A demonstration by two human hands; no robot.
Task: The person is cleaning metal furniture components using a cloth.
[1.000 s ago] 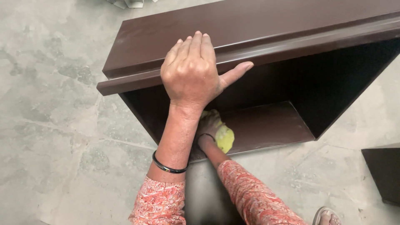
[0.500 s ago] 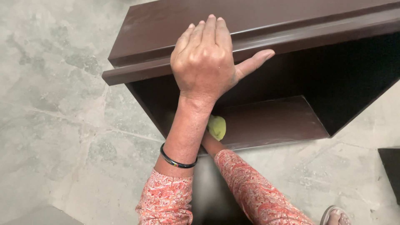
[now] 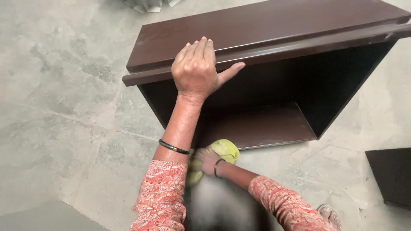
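Cabinet [image 3: 274, 25], dark brown, lies open-side-up on grey floor [image 3: 64, 107]; step?
— Wiping, I judge. Left hand [image 3: 197, 70] flat, fingers spread, braces the top edge. Right hand [image 3: 208, 159] grips yellow cloth [image 3: 226, 149] at the lower front lip.
— Next move's demand?
— Probably reach under the left forearm, which crosses its path. Dark panel [image 3: 391, 175] lies well apart.

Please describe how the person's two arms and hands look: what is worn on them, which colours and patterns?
Both arms wear sleeves of orange-red fabric with a pale, fine paisley-like print, reaching to mid-forearm. The left hand is bare, with no rings visible; a thin black bangle circles that forearm. The right hand is bare too, with a thin dark bangle at the wrist.
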